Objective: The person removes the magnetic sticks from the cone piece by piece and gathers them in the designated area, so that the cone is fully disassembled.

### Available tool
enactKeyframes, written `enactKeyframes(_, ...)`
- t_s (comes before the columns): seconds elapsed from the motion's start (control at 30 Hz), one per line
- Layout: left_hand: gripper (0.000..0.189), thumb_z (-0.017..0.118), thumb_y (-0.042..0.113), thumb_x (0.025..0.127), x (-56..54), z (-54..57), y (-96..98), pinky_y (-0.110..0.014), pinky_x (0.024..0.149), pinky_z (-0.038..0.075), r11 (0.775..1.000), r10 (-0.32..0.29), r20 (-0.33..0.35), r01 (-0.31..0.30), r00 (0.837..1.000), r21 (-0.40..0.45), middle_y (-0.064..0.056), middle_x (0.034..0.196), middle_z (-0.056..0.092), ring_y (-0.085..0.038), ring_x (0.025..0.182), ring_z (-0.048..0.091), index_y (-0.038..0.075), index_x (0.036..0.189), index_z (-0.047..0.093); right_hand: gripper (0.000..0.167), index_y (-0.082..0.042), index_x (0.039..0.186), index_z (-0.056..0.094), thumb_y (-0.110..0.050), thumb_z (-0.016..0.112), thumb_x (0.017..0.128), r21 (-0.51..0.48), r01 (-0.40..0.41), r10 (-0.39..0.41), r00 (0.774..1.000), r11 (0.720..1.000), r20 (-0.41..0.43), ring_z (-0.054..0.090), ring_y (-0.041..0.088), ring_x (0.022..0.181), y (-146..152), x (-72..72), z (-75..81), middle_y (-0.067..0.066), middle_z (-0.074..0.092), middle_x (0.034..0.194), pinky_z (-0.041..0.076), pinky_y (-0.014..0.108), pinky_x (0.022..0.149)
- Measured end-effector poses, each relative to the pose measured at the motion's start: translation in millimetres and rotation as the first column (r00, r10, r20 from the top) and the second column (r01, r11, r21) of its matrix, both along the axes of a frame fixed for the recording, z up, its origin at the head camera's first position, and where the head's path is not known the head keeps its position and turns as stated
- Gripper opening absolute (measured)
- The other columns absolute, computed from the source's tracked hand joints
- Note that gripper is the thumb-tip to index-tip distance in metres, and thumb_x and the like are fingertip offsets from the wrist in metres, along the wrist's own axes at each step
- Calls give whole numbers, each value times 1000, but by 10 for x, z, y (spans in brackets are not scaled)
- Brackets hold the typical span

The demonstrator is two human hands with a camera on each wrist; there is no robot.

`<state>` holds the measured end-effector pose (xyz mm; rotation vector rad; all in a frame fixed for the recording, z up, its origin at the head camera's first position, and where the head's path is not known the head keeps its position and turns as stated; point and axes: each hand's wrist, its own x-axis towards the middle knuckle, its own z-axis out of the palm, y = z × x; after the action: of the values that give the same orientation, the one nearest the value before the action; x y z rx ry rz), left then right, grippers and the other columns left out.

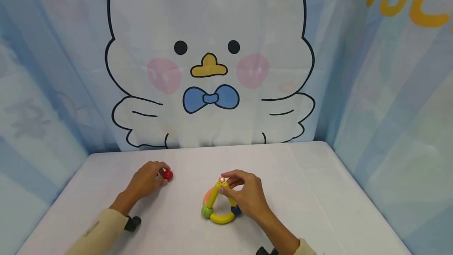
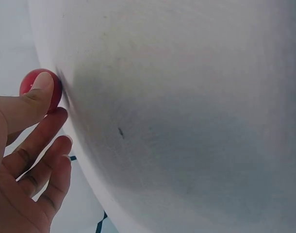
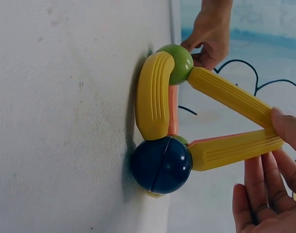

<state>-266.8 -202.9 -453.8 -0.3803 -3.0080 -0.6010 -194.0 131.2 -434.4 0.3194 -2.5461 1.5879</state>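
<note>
On the left of the table, my left hand (image 1: 146,180) pinches a small shiny red ball (image 1: 168,175); the left wrist view shows the thumb lying across this red ball (image 2: 27,83), which is at the tabletop. My right hand (image 1: 250,194) pinches the top of a magnetic-rod frame, where two straight yellow rods (image 3: 235,99) meet. Lower down, the rods join a green ball (image 3: 177,63) and a dark blue ball (image 3: 162,165). A curved yellow rod (image 1: 222,219) links these along the table, and a pinkish-orange piece (image 1: 206,196) shows behind.
The white table (image 1: 301,192) ends at a back edge against a curtain (image 1: 212,19) printed with a cartoon duck. Blue-and-white curtains (image 1: 396,101) hang at both sides. Tabletop lies between the red ball and the frame.
</note>
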Motion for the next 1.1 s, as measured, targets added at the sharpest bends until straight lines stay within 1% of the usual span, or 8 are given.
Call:
enactKeyframes(0.23,43,87,11,87,5,-27,-11,-53,97,59,1000,-3,-1,3,1000,14,-9,107,71,-27,103,64,8,127,70,30,-21,115,80,-22,90,86,4,6,-6,1000,1000,-2,70,12,88,-1,0,6,-6,73,94,59,22,75)
enactKeyframes(0.43,48,88,10,86,7,-56,-19,-54,97,59,1000,2,-12,-2,1000,21,-9,109,72,-28,104,64,8,130,69,32,-17,116,80,-21,90,86,3,4,-4,1000,1000,-11,70,11,87,-3,7,8,-4,73,93,59,21,74)
enactKeyframes(0.53,52,90,11,85,21,-45,-20,-55,96,59,1000,0,-61,1,998,11,-11,111,71,-30,108,62,9,133,68,32,-16,117,80,-21,90,86,4,2,-2,1000,1000,-9,70,11,87,-6,7,9,-4,73,93,59,21,75)
enactKeyframes(0.6,55,91,13,83,48,-19,-8,-55,94,59,1000,-6,-113,7,994,9,-12,113,70,-32,110,60,9,134,68,33,-16,117,80,-21,90,86,6,4,-4,1000,1000,-3,70,11,87,-8,9,16,-5,73,93,60,21,75)
enactKeyframes(0.73,59,94,17,80,158,72,82,-52,90,62,999,-31,-217,35,976,14,-14,118,68,-33,113,58,10,134,70,33,-17,117,80,-21,90,86,9,2,-2,1000,1000,-4,70,12,88,-9,14,18,-6,73,93,60,21,76)
enactKeyframes(0.83,60,95,21,79,267,167,220,-49,89,63,998,-58,-266,65,962,19,-12,120,68,-30,114,58,13,133,71,32,-18,117,80,-21,90,86,9,0,0,1000,1000,-6,70,12,88,-13,14,14,-6,73,93,60,22,76)
enactKeyframes(0.97,56,95,29,80,422,274,478,-41,86,62,992,-102,-274,117,956,37,-4,114,70,-21,107,57,17,131,73,32,-18,117,80,-20,90,87,13,5,-5,1000,1000,-8,70,12,88,-21,6,4,-6,73,93,60,21,76)
enactKeyframes(1.1,53,93,37,81,585,300,760,-37,89,60,980,-168,-256,190,952,66,3,107,72,-13,104,56,20,129,74,30,-17,117,80,-22,89,88,22,5,-5,1000,1000,-12,70,12,88,-19,-3,-8,-6,73,92,60,20,77)
